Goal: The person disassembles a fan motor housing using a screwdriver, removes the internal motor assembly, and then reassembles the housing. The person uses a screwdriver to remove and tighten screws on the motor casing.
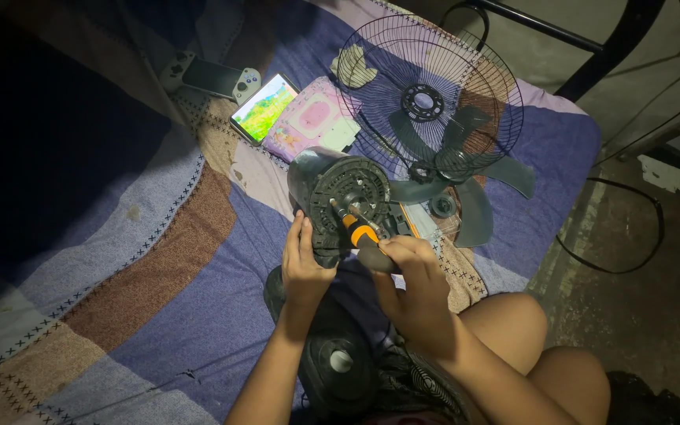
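Hands work over a striped blanket [159, 260] on the bed. Left hand [304, 267] cups the side of a black fan motor [338, 201], fingers pressed against its housing. Right hand [412, 285] is wrapped around an orange-collared screwdriver [360, 232], tip at the motor's face. Wire fan guard [428, 88], grey blades [466, 185], and a lit phone [264, 108] lie beyond.

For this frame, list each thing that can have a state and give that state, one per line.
fan motor housing: detached from fan, steadied on the bedspread
screwdriver: tip against the housing face
left hand: gripping the housing's side
right hand: closed on the screwdriver handle
fan grille: removed, lying flat
fan blade: removed, lying on the grille
phone: screen lit
game controller: screen dark
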